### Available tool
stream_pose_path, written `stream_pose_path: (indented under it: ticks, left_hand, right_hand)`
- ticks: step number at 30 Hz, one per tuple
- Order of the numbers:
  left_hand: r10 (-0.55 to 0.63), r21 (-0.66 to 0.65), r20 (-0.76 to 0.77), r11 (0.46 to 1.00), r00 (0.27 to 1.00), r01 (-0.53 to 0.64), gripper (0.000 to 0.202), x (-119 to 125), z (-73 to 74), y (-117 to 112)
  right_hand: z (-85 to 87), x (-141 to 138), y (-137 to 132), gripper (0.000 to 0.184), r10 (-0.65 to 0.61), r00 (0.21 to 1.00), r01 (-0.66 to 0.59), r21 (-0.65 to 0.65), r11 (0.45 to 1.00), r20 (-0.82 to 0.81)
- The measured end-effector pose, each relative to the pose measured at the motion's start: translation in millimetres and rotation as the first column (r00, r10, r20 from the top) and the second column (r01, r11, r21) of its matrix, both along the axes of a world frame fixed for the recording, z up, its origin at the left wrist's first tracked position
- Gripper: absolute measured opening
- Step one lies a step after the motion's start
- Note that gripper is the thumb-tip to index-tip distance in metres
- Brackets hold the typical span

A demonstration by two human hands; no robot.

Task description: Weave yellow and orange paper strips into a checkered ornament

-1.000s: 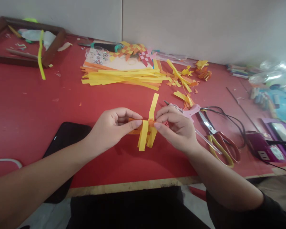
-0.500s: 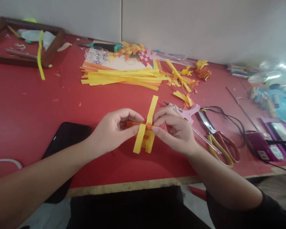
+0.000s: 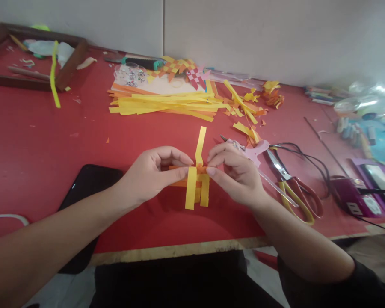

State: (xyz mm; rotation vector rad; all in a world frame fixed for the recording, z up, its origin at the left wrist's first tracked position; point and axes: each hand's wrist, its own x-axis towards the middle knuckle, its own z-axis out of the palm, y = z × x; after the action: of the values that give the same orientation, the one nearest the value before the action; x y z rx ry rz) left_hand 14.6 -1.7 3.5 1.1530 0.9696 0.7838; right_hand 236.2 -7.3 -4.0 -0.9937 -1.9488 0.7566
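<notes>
Pinching the weave (image 3: pixel 198 179) between fingertips (image 3: pixel 183 172), left hand (image 3: pixel 157 172) and right hand (image 3: pixel 236 173) are handling seemingly light, crease-prone paper; crossings (image 3: pixel 200 170) between them are likely offering the firmest hold.

Paper strips (image 3: pixel 190 190), yellow (and orange)

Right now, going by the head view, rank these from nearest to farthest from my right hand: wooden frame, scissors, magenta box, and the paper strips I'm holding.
1. Held paper strips: at the tips of your right hand.
2. Scissors: just to its right.
3. Magenta box: farther right, past the scissors.
4. Wooden frame: back left.
</notes>
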Motion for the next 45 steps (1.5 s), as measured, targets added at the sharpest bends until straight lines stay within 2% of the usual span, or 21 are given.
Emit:
stream_pose_path:
  ticks: [8, 13, 16, 23, 27, 33, 37, 39, 41, 42, 44, 45]
  left_hand:
    - [-0.007, -0.092, 0.027, 0.996, 1.000, 0.009, 0.024, -1, -3.7, -2]
    - [-0.037, -0.107, -0.085, 0.994, 0.996, 0.028, 0.057, -2, -0.8, -3]
    - [-0.049, -0.110, -0.124, 0.993, 0.991, 0.035, 0.052, -2, -0.1, -2]
    - [-0.086, -0.189, -0.078, 0.980, 0.993, 0.070, 0.048, 3, 1.9, -3]
    - [-0.109, -0.163, -0.080, 0.982, 0.991, 0.095, 0.044, 4, 1.1, -5]
    - [-0.177, -0.131, -0.033, 0.977, 0.984, 0.171, 0.033, 4, -2.7, -5]
    - [-0.148, -0.178, -0.049, 0.974, 0.988, 0.137, 0.039, 4, -5.0, -3]
    - [-0.114, -0.205, -0.071, 0.974, 0.991, 0.097, 0.041, 2, -6.1, -2]
    - [-0.079, -0.220, -0.098, 0.974, 0.992, 0.056, 0.038, 0, -7.6, -1]
    - [-0.065, -0.221, -0.107, 0.974, 0.992, 0.040, 0.038, -1, -8.5, 0]
    - [-0.039, -0.230, -0.114, 0.973, 0.993, 0.012, 0.041, -2, -10.6, 1]
    - [-0.035, -0.236, -0.112, 0.972, 0.993, 0.008, 0.042, -2, -11.7, 2]
  right_hand:
    - [-2.2, -1, 0, 0.011, -0.014, 1.000, 0.014, 0.015, 1.000, 0.011]
    - [-3.1, -4, -2, 0.011, 0.016, 1.000, -0.016, -0.035, 0.999, 0.000]
    - [-3.0, -5, -3, 0.012, 0.023, 1.000, -0.024, -0.057, 0.998, -0.012]
    - [-4.9, -6, -3, 0.008, 0.016, 1.000, -0.016, -0.155, 0.988, -0.003]
    - [-6.4, -5, -3, 0.005, 0.022, 0.999, -0.029, -0.167, 0.986, -0.044]
    - [-5.3, -10, -4, 0.009, 0.025, 1.000, -0.022, -0.108, 0.994, 0.020]
    - [12.9, 4, 1, 0.005, -0.007, 0.988, 0.008, -0.003, 1.000, 0.153]
    - [27.4, 27, 6, 0.009, -0.110, 0.947, 0.098, 0.054, 0.994, 0.302]
    - [37.8, 58, 14, 0.011, -0.290, 0.837, 0.252, 0.142, 0.957, 0.465]
    - [39.7, 74, 18, 0.013, -0.345, 0.766, 0.279, 0.202, 0.939, 0.543]
    - [35.7, 104, 29, 0.024, -0.304, 0.653, 0.192, 0.236, 0.953, 0.694]
    - [30.5, 116, 35, 0.030, -0.287, 0.640, 0.170, 0.234, 0.957, 0.712]
